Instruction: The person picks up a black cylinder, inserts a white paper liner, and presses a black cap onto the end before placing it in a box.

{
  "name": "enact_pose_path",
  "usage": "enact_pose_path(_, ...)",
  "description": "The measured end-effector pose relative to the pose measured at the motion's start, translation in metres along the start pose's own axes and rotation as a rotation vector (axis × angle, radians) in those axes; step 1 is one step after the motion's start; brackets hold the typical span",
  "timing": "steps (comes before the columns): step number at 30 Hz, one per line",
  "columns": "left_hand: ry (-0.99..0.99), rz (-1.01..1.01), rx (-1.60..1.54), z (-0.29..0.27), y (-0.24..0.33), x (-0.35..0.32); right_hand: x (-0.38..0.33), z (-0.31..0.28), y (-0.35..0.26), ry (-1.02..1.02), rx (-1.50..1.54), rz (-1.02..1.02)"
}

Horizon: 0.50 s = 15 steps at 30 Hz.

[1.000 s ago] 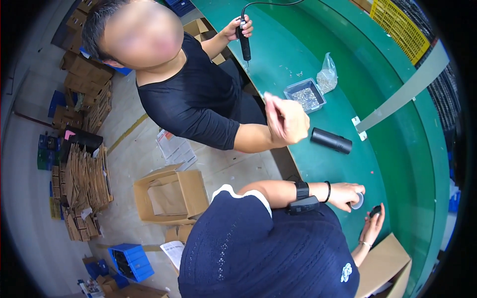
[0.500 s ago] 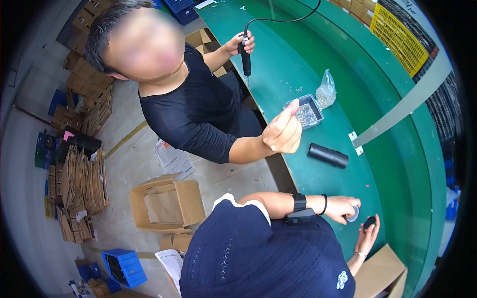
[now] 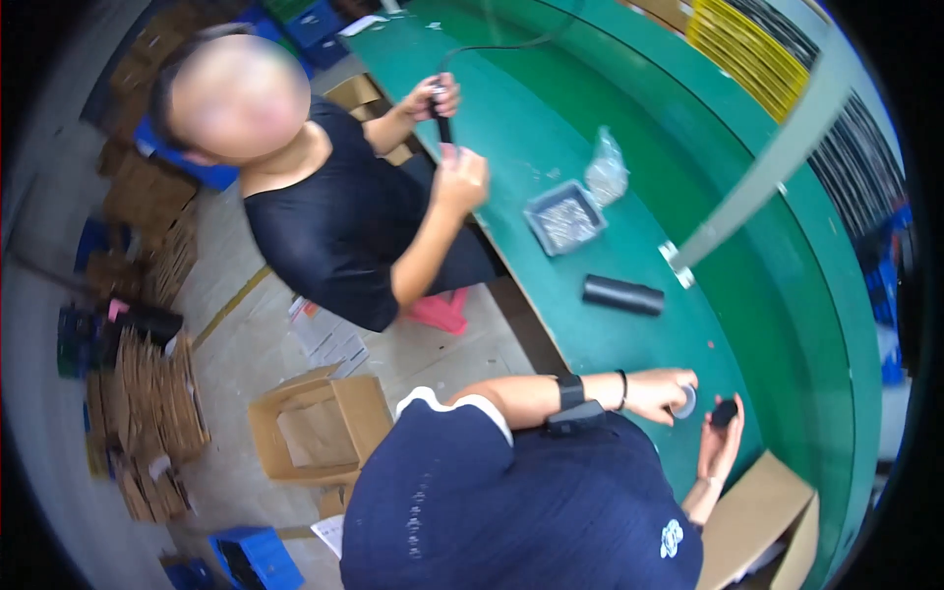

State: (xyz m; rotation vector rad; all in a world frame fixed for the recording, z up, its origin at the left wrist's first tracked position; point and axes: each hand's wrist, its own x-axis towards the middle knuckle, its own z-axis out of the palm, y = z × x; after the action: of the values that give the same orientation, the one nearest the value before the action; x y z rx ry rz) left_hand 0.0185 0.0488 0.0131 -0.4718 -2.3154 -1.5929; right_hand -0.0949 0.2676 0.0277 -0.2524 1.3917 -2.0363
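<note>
At the table's near edge, my left hand (image 3: 663,395) has a black band and a wrist device on its arm. Its fingers are closed around a round, light grey disc-like piece (image 3: 685,401). My right hand (image 3: 720,444), with a bracelet at the wrist, grips a small black round piece (image 3: 725,412) close beside it. Both hands are over the green tabletop (image 3: 644,344). A black cylinder (image 3: 623,295) lies on the table beyond my left hand. The finer detail of both held pieces is too small and blurred to make out.
A co-worker (image 3: 334,206) in black holds a corded electric screwdriver (image 3: 442,123). A grey tray of small metal parts (image 3: 565,218) and a clear bag (image 3: 607,172) stand on the table. A metal post (image 3: 757,167) rises behind. An open carton (image 3: 757,521) sits beside my right arm.
The co-worker's free hand has moved from in front of the parts tray to the tip of the screwdriver. The whole view has shifted slightly. My hands keep hold of their pieces.
</note>
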Motion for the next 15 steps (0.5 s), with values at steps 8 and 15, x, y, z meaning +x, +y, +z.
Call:
enact_pose_path(8, 0.188, -0.339, -0.244, -0.007, 0.002, 0.0, 0.015, 0.031, -0.011, -0.277, 0.536, 0.106)
enact_pose_path(15, 0.09, -0.426, -0.345, -0.006, -0.009, -0.004, 0.009, 0.028, -0.008, -0.317, 0.698, 0.179)
